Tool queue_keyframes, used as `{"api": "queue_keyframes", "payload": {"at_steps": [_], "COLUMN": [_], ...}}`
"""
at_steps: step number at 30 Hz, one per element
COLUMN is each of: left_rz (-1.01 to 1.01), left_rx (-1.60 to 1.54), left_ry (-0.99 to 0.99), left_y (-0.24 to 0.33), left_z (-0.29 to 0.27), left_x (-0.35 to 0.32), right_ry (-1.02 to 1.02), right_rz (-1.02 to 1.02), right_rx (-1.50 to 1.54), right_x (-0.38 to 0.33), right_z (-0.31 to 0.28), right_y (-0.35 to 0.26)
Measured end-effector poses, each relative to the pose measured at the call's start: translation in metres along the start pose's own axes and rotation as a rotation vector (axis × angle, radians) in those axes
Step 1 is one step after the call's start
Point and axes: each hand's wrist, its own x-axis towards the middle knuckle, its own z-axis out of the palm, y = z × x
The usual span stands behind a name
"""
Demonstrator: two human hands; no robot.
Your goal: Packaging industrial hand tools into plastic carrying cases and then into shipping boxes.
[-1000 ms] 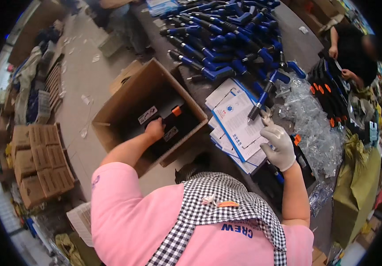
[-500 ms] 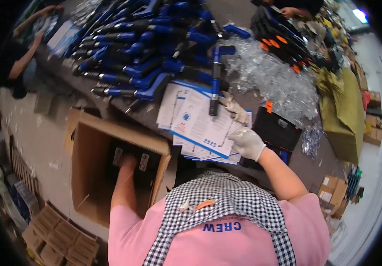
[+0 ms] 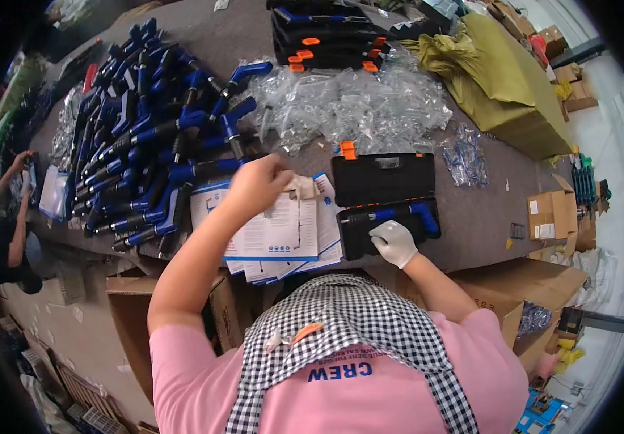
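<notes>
My bare left hand [image 3: 258,185] is over the upper part of the papers, its fingers curled; what they hold, if anything, is hidden. Just beside its fingertips is a crumpled off-white glove [image 3: 303,188]. A blue and black pistol-handled tool [image 3: 234,124] lies close beyond that hand. My right hand [image 3: 394,244], in a white glove, is closed at the near side of an open black plastic case [image 3: 370,179] with an orange latch. Inside the case's base lies another blue and black tool [image 3: 399,213]. Printed sheets with blue borders [image 3: 272,235] lie stacked between my hands.
Many blue and black tools [image 3: 145,137] are heaped on the left. Clear plastic bags [image 3: 355,108] cover the middle back, with stacked black cases [image 3: 326,47] behind. A large yellow-green sack [image 3: 504,79] stands at right. Cardboard boxes [image 3: 515,286] are at the near edge. Another person's arms [image 3: 19,195] show far left.
My left hand has come up out of the cardboard box to above the papers. My right hand has left the papers for the black case, now open. The view has turned.
</notes>
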Motion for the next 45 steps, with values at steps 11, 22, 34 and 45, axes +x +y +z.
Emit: {"api": "queue_keyframes", "payload": {"at_steps": [11,22,34,45], "left_rz": [0.025,0.175,0.050,0.052], "left_rx": [1.048,0.178,0.749,0.517], "left_ry": [0.191,0.651,0.508,0.092], "left_y": [-0.077,0.076,0.049,0.028], "left_z": [0.139,0.151,0.330,0.324], "left_x": [0.209,0.070,-0.042,-0.066], "right_ry": [0.196,0.020,0.060,0.357], "right_rz": [0.730,0.615,0.749,0.589], "right_rx": [-0.173,-0.456,-0.223,1.283], "right_x": [-0.115,0.043,0.065,-0.026], "right_z": [-0.104,-0.159,-0.198,-0.111], "right_y": [0.196,0.354,0.390,0.218]}}
